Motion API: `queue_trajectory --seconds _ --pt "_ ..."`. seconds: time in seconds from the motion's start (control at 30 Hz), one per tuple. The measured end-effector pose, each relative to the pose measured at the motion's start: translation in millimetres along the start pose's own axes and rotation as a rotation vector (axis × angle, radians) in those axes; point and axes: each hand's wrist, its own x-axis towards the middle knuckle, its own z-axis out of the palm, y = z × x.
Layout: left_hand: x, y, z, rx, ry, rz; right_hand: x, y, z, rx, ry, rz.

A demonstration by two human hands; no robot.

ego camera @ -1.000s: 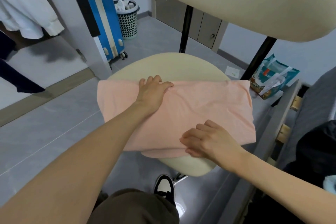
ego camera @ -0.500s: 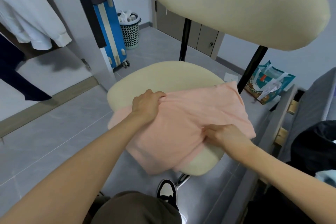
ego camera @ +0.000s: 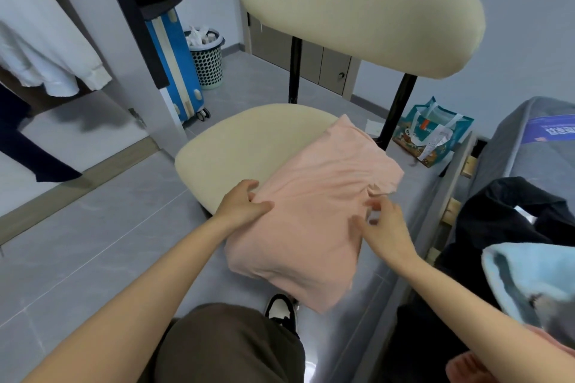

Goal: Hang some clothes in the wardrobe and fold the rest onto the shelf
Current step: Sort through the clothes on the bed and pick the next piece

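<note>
Two hands work my folded pink garment (ego camera: 314,214) at frame centre, draped over the cream chair seat's (ego camera: 245,146) near-right edge. My left hand (ego camera: 241,207) pinches its left fold; my right hand (ego camera: 384,228), blurred, touches it with loosely spread fingers.

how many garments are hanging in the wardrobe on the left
2 show. A white garment hangs at the far left edge; a dark navy garment hangs below and beside it, its end trailing low. Both are cut off by the frame, so more may be hidden.
</note>
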Motion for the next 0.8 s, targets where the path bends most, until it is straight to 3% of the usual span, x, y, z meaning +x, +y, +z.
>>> queue_trajectory --seconds 0.1,0.2,0.3,0.4,0.53,0.63,0.8 --pt "-13.8 -7.3 1.3 0.003 0.028 -0.024 -26.1 3.9 10.9 0.207 -0.168 0.301" --pt "-24.9 -11.3 -2.2 0.060 0.019 -0.042 -44.8 9.2 19.5 0.257 -0.338 0.405" --pt "-31.1 -9.2 -7.9 0.190 -0.057 -0.042 -52.7 10.6 25.4 0.331 -0.313 0.377" --pt "-37.3 -6.6 -7.8 0.311 -0.096 -0.026 -50.3 10.1 27.6 0.464 -0.229 0.472" --pt "-41.2 -8.5 -4.1 0.213 -0.049 -0.026 -48.3 9.3 29.5 0.700 -0.282 0.687" --pt "-42.8 -9.1 -2.9 0.180 -0.037 -0.037 -54.8 10.8 27.9 0.618 -0.375 0.617" --pt "-46.6 -7.7 -2.5 0.113 -0.055 -0.028 -70.3 14.8 18.7 0.450 -0.312 0.390"
